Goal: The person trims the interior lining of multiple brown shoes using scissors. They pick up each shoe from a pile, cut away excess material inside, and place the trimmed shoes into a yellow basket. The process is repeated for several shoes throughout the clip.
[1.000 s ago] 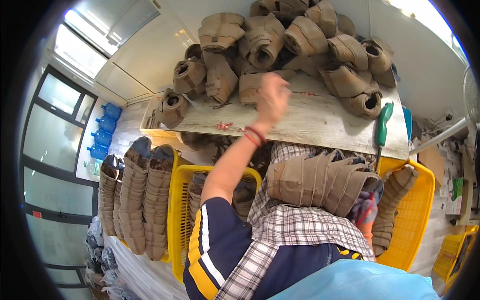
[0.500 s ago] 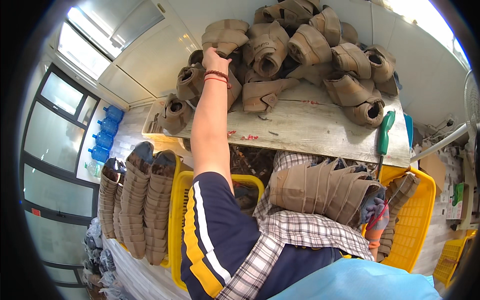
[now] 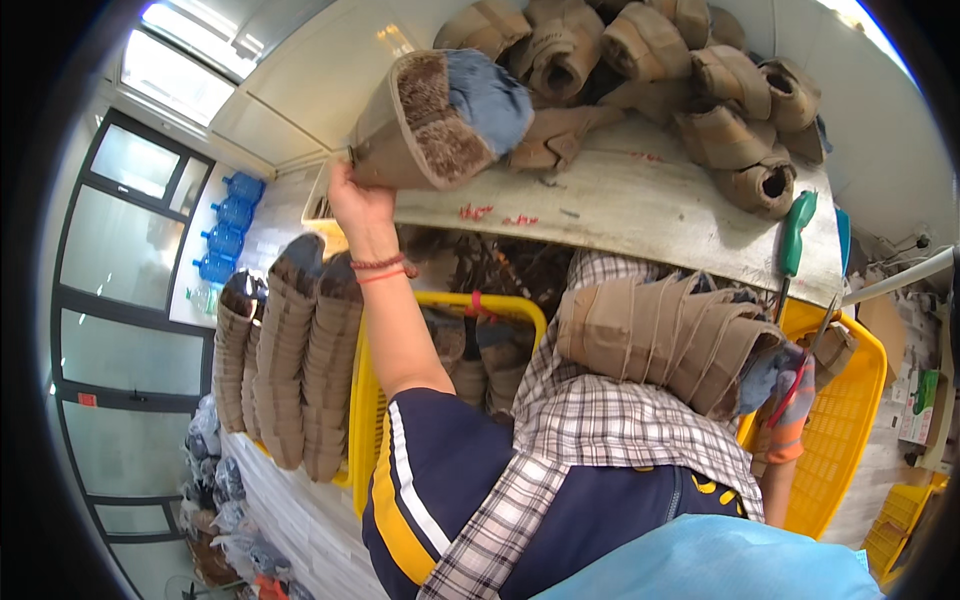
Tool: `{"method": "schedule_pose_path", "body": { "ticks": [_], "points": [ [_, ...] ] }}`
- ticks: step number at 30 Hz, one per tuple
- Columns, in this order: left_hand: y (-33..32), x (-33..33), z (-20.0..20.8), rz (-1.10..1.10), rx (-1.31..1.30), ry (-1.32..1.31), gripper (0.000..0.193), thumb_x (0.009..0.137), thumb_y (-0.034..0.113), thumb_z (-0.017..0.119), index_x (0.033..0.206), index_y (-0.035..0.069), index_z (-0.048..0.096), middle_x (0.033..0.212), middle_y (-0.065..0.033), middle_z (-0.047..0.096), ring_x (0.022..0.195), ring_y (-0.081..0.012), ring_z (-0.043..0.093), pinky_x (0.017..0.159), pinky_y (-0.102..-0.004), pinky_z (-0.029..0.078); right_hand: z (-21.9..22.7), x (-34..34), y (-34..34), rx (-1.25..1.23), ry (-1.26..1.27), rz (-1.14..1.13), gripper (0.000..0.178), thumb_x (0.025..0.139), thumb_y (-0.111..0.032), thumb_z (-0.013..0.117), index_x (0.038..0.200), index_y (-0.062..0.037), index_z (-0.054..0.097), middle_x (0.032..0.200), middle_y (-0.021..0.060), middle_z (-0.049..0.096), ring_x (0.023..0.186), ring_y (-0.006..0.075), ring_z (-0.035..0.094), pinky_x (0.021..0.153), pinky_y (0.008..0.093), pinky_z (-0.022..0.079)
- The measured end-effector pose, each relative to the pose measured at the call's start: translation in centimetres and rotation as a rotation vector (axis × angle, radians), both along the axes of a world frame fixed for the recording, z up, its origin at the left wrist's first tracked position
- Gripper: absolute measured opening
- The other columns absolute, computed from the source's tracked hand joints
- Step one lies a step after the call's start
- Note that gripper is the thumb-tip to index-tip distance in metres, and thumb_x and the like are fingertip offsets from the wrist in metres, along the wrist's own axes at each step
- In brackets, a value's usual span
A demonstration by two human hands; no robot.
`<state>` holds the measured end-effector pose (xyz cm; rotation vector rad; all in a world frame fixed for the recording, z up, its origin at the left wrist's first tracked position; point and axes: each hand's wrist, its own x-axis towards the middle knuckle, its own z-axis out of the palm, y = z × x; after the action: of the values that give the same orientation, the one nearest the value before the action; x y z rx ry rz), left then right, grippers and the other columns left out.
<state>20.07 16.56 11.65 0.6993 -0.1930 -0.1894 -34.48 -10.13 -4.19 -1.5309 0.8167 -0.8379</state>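
Observation:
My bare left hand (image 3: 362, 205) grips the edge of a tan shoe upper (image 3: 375, 125) above the table's left end. Its opening faces me, showing brown fleece and blue lining. On my lap, over a checked apron (image 3: 600, 415), lies a row of nested tan uppers (image 3: 650, 335). At the right end of that row, my right hand (image 3: 790, 410) wears a grey glove with an orange cuff. Its fingers are partly hidden, closed around red-handled scissors (image 3: 797, 388) whose slim blade points up.
A heap of uppers (image 3: 645, 45) covers the back of the wooden table (image 3: 640, 225). A green-handled tool (image 3: 797, 235) lies at its right edge. Yellow baskets (image 3: 835, 400) flank me, and tall stacks of uppers (image 3: 285, 370) stand left. Blue water bottles (image 3: 233, 213) line the floor beyond.
My left hand has pulled an upper off the heap's left side and brought it nearer, its lined opening turned towards me. The right hand stays by the lap row; the view has shifted somewhat.

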Motion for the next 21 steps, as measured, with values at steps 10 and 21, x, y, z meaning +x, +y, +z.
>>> {"method": "schedule_pose_path", "body": {
  "ticks": [10,21],
  "points": [
    [-2.5,-15.0,-10.1,-0.210,-0.010,0.400,0.054,0.086,0.011,0.032,0.133,-0.013,0.032,0.135,-0.0262,0.040,0.127,-0.0375,0.039,0.110,-0.0467,0.030,13.5,9.7,-1.0,-0.947,0.566,0.253,0.030,0.078,-0.020,0.068,0.104,-0.0096,0.060,0.085,0.0120,0.065,0.076,0.0315,0.063,0.065,0.0336,0.050],
    [-5.1,-18.6,-11.8,-0.430,0.004,0.256,0.050,0.089,0.012,0.034,0.132,-0.012,0.037,0.135,-0.0229,0.044,0.127,-0.0371,0.041,0.110,-0.0451,0.031,14.9,17.6,1.3,-1.429,0.937,0.464,0.032,0.076,-0.030,0.069,0.101,-0.0113,0.061,0.083,0.0076,0.066,0.079,0.0247,0.065,0.069,0.0356,0.052]
  ]
}}
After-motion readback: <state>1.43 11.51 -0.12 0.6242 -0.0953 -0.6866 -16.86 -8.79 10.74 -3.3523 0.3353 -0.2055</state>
